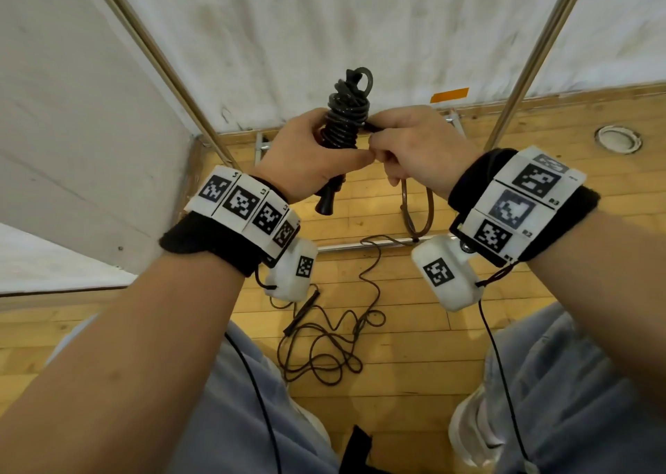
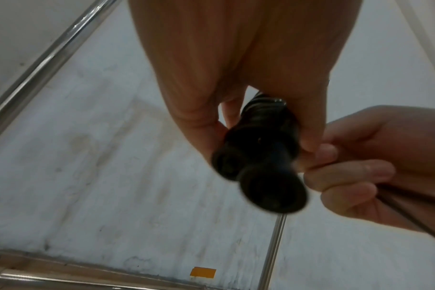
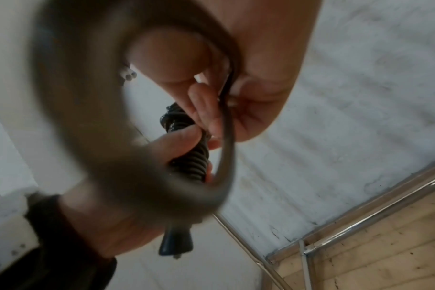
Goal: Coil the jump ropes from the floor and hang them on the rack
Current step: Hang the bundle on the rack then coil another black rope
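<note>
A black jump rope (image 1: 345, 120) is wound in tight turns round its two handles. My left hand (image 1: 320, 142) grips this bundle upright at chest height. The handle ends (image 2: 261, 172) stick out below the palm. My right hand (image 1: 383, 138) pinches the free stretch of the same rope right beside the coil, and a slack loop (image 1: 418, 214) hangs under it. In the right wrist view that loop (image 3: 87, 117) sweeps blurred past the lens, with the coil (image 3: 191, 157) behind it. A second, thin brown jump rope (image 1: 331, 336) lies tangled on the wooden floor between my feet.
Two slanted metal rack poles (image 1: 162, 59) (image 1: 540, 52) rise on either side of my hands before a white wall. The rack's base bar (image 1: 360, 246) lies on the floor. A round floor fitting (image 1: 618, 139) sits at the right; orange tape (image 1: 449, 95) marks the wall.
</note>
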